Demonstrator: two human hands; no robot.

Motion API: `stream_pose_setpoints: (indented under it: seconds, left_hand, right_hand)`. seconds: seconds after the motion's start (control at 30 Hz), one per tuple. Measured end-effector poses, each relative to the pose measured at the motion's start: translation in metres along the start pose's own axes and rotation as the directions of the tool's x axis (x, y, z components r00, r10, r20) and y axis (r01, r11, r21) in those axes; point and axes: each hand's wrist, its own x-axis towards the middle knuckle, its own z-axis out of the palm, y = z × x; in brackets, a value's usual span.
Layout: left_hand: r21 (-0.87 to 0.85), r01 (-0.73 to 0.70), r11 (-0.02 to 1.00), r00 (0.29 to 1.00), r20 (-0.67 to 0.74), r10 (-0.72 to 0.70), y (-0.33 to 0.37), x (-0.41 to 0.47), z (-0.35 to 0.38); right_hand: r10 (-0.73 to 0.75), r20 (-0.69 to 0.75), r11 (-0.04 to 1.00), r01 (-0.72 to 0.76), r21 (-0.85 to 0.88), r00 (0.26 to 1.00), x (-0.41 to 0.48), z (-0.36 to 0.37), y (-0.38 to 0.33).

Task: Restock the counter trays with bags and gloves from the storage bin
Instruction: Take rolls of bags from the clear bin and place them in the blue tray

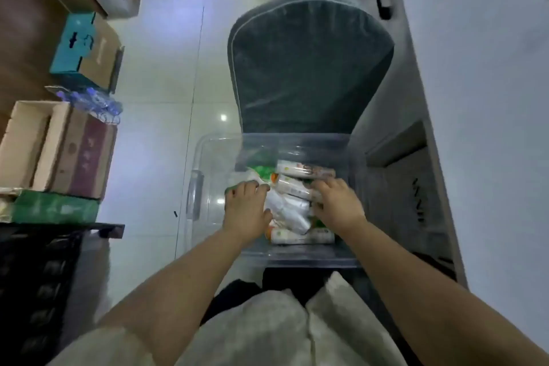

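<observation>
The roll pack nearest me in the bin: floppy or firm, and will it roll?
The roll pack looks cylindrical, so it may roll on a flat surface. Its glossy wrapper could be slippery. Lying straight, probably firm.

The bin [297, 260] is in the middle of the frame, a bit low. Packs [292, 212] lie in it. The left hand [245, 211] is on the packs at the left and the right hand [338, 205] at the right. A lid [205, 175] is just left of the bin. A chair [309, 62] is above the bin. Boxes [80, 157] line the left edge, with bottles [89, 101] between them. A cabinet [475, 98] runs down the right side.
</observation>
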Motion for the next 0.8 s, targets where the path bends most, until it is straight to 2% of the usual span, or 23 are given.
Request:
stream_pose_setpoints:
  seconds: [0.03, 0.17, 0.23, 0.33, 0.47, 0.57, 0.63, 0.8]
  left_hand:
    - [-0.021, 0.035, 0.999, 0.997, 0.072, -0.033, 0.002, 0.007, 0.011]
    - [-0.030, 0.057, 0.998, 0.986, 0.159, -0.051, 0.004, 0.037, 0.058]
    - [-0.043, 0.038, 0.998, 0.988, 0.153, -0.031, 0.005, 0.062, 0.069]
    - [0.002, -0.079, 0.997, 0.989, 0.129, 0.078, 0.013, 0.102, 0.085]
    - [0.121, -0.248, 0.961, 0.959, 0.171, 0.226, 0.034, 0.155, 0.109]
    - [0.165, -0.307, 0.938, 0.935, 0.237, 0.264, 0.043, 0.179, 0.129]
    - [0.177, -0.318, 0.932, 0.931, 0.246, 0.271, 0.043, 0.183, 0.138]
    - [0.208, -0.297, 0.932, 0.949, 0.168, 0.265, 0.025, 0.167, 0.136]
  right_hand:
    - [0.024, 0.046, 1.000, -0.024, 0.016, 0.999, 0.011, 0.008, 0.008]
    - [0.086, 0.132, 0.991, -0.098, 0.087, 0.987, 0.048, 0.051, 0.030]
    - [0.110, 0.149, 0.983, -0.129, 0.130, 0.983, 0.067, 0.070, 0.041]
    - [0.147, 0.112, 0.954, -0.171, 0.247, 0.983, 0.097, 0.087, 0.056]
    - [0.203, 0.013, 0.914, -0.195, 0.355, 0.979, 0.137, 0.099, 0.073]
    - [0.246, -0.014, 0.935, -0.233, 0.268, 0.969, 0.156, 0.110, 0.089]
    - [0.237, 0.020, 0.936, -0.234, 0.265, 0.971, 0.163, 0.115, 0.094]
    - [0.080, 0.067, 0.978, -0.091, 0.189, 0.995, 0.188, 0.120, 0.089]
